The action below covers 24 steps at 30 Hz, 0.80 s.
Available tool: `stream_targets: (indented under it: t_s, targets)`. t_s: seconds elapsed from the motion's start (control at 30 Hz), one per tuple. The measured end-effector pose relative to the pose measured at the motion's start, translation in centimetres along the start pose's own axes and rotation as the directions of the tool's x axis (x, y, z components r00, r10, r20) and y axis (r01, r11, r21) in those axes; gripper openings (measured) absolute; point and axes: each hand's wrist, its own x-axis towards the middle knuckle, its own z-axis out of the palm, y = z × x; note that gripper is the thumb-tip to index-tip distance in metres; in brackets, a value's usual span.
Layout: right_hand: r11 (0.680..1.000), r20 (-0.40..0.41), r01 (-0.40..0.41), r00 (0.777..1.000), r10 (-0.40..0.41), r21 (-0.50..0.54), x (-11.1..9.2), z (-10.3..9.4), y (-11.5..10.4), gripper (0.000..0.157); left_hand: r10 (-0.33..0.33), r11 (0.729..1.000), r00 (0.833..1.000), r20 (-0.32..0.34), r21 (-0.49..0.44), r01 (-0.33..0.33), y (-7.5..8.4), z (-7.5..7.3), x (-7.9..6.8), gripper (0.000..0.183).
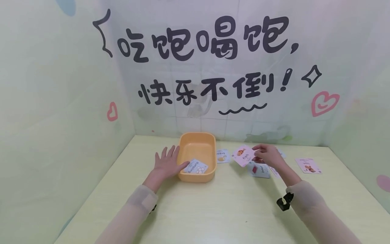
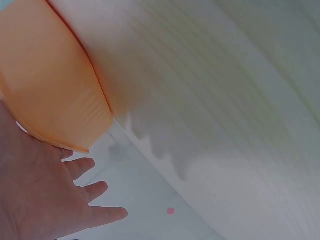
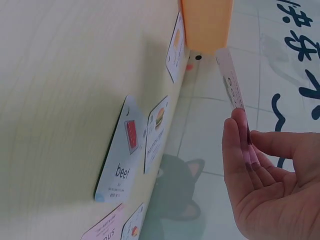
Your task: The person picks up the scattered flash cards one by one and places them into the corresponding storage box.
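One fish card (image 1: 243, 155), pink, is pinched between the thumb and fingers of my right hand (image 1: 269, 155), raised off the tabletop (image 1: 219, 210), to the right of the orange bin (image 1: 201, 178) and apart from it. From the right wrist the card shows nearly edge-on, its near end covered by my fingers.

My left hand (image 1: 166, 165) grasps nothing: fingers straight and spread, lying along the left side of the bin, thumb reaching over its rim at the near left.

Inside the bin, at its near end: a blue dumpling card (image 1: 196, 166), tilted.

Cards on the tabletop, all right of the bin: a blue bread card (image 1: 223, 156) just beside it; a blue beef card (image 1: 260, 171) farther off; a hamburger card (image 3: 157, 132), seen from the right wrist, also farther from the bin than the bread card; a pink card (image 3: 105, 225) ending in "us", the rest of its word cut off; a pink lion card (image 1: 309, 166), farthest from the bin.

Behind the bin: a pale wall (image 1: 201, 123) with large dark lettering.
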Motion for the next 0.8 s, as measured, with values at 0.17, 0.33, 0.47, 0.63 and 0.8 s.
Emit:
stream_targets:
  t_s: [0.17,0.33,0.47,0.63,0.8]
  targets:
    - [1.0,-0.009,0.004,1.0,-0.004,0.017,0.5,1.0,-1.1,0.034,-0.004,1.0,1.0,0.005,-0.005,0.004,0.2,-0.1,0.1,0.09]
    - [0.999,-0.007,0.013,1.0,-0.013,0.029,1.2,2.2,-2.1,0.033,-0.005,1.0,1.0,0.008,-0.006,0.006,0.2,-0.2,0.1,0.09]
    - [0.999,-0.011,0.027,1.0,-0.027,0.033,1.9,3.3,-2.9,0.031,-0.006,1.0,1.0,0.006,-0.009,0.006,0.2,-0.2,0.1,0.09]
    - [0.998,-0.001,0.044,0.999,-0.044,0.041,2.5,4.8,-3.8,0.029,-0.008,1.0,1.0,0.012,-0.004,0.008,0.0,0.0,0.2,0.09]
    - [0.998,0.012,0.049,0.999,-0.05,0.048,2.7,6.2,-4.8,0.028,-0.005,1.0,1.0,0.007,-0.002,0.005,0.0,0.0,0.3,0.09]
